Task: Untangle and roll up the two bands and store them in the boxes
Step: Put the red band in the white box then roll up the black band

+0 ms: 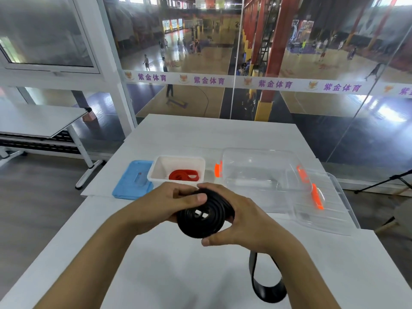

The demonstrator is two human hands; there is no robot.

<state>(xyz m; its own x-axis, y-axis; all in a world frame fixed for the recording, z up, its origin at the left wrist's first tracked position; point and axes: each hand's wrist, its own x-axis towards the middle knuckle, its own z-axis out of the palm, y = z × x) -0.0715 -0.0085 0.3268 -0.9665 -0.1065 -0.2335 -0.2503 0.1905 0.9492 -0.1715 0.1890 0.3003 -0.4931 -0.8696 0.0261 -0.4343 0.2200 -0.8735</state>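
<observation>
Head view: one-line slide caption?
Both hands roll the black band; red band already in white box.

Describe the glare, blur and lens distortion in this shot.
Head view: wide-angle bending curves the table edges and window frames; ceiling-light reflections streak the glass wall, softening the court behind; the clear box shows faint highlights; both hands and the black band are fairly sharp, with a soft shadow beneath.
</observation>
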